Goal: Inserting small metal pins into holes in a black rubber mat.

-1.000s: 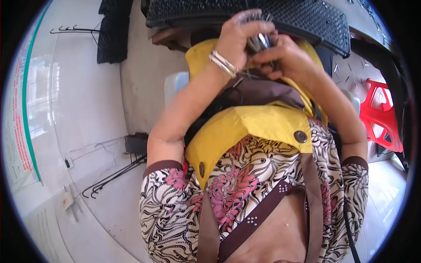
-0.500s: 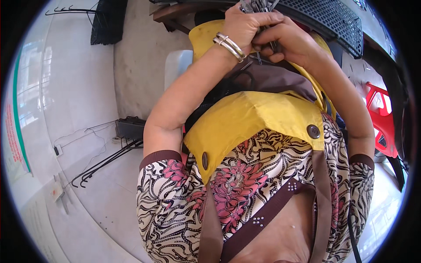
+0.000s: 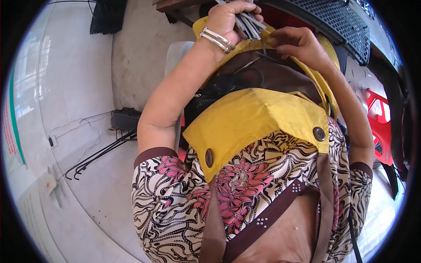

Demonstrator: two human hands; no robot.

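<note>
At the top of the head view, my left hand (image 3: 228, 19) is closed around a bundle of thin grey rods (image 3: 248, 25); the rods' exact kind is not clear. Two metal bangles circle that wrist. Close by on the right, my right hand (image 3: 302, 46) is apart from the bundle, its fingers bent and parted. One thin dark rod (image 3: 264, 48) points down between the bundle and the right fingertips. Below both hands, another slim rod (image 3: 246, 65) lies on the brown cloth (image 3: 280, 70) in my lap, inside the yellow apron (image 3: 258, 111).
A black perforated tray (image 3: 333, 26) stands beyond my right hand, on the work table's side. To the right is a red plastic stool (image 3: 379, 125). Black hooked rods (image 3: 101, 153) and a dark box (image 3: 126, 119) are by the left wall.
My hands have come apart. The left moved slightly up and left with the rod bundle, now tilted and more visible; the right shifted right and down, away from it.
</note>
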